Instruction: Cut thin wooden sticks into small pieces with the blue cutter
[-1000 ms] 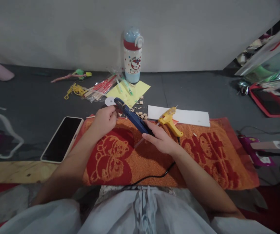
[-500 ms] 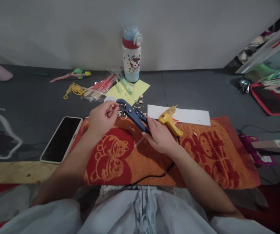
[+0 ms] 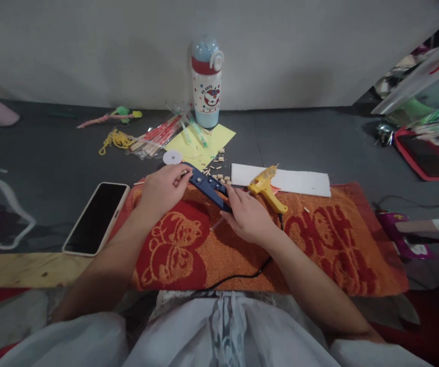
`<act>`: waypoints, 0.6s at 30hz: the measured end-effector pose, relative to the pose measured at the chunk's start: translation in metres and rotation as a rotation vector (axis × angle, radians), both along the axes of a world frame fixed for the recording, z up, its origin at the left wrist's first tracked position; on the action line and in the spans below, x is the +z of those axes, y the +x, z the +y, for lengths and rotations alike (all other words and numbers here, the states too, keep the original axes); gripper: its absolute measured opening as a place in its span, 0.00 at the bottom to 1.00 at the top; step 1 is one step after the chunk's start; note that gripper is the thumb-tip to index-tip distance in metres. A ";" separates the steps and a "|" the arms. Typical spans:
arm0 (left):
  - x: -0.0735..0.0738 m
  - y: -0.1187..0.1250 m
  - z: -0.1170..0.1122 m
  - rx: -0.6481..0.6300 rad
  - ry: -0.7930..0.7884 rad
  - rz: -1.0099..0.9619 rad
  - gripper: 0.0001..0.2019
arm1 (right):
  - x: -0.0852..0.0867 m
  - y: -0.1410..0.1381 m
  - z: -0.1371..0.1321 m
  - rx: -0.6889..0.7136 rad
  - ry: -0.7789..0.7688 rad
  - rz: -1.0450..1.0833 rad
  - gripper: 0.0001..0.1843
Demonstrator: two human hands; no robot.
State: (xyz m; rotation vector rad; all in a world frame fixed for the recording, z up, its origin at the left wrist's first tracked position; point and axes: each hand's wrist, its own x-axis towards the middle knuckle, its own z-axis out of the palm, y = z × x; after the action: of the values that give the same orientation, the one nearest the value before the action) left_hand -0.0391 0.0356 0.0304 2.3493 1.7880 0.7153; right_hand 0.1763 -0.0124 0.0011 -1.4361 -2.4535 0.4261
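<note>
My right hand (image 3: 250,214) is wrapped around the handles of a dark blue hand cutter (image 3: 210,189), held slantwise above the orange and red towel (image 3: 238,257). At the tool's far end, my left hand (image 3: 164,188) is pinched on a small wooden stick (image 3: 184,174), of which only a short tip shows by the jaws. The fingers hide most of the jaws and the stick. Short cut wooden pieces (image 3: 221,159) lie scattered just beyond the cutter. A yellow glue gun (image 3: 266,189) rests to the right of my right hand.
A white board (image 3: 305,183) lies under the glue gun's front. Behind stand a water bottle (image 3: 207,97), yellow paper (image 3: 221,136), a white spool (image 3: 172,157) and a bag of red sticks (image 3: 158,136). A phone (image 3: 96,219) lies left; a black cord (image 3: 238,277) crosses the towel.
My left hand has shifted slightly right and down, closer to the cutter's jaws. The cutter's head has dipped a little, and more of the white spool shows.
</note>
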 end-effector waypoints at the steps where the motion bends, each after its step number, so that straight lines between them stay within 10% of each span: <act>1: 0.000 0.000 0.000 0.000 0.001 0.013 0.12 | 0.000 0.000 0.000 0.003 -0.002 -0.006 0.31; 18: -0.001 -0.001 -0.001 0.128 0.077 -0.290 0.09 | 0.006 0.001 -0.003 0.001 0.022 -0.029 0.41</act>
State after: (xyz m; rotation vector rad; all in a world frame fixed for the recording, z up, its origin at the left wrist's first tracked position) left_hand -0.0396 0.0349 0.0293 2.0578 1.8199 1.0973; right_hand 0.1775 -0.0152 0.0075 -1.4429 -2.4739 0.3802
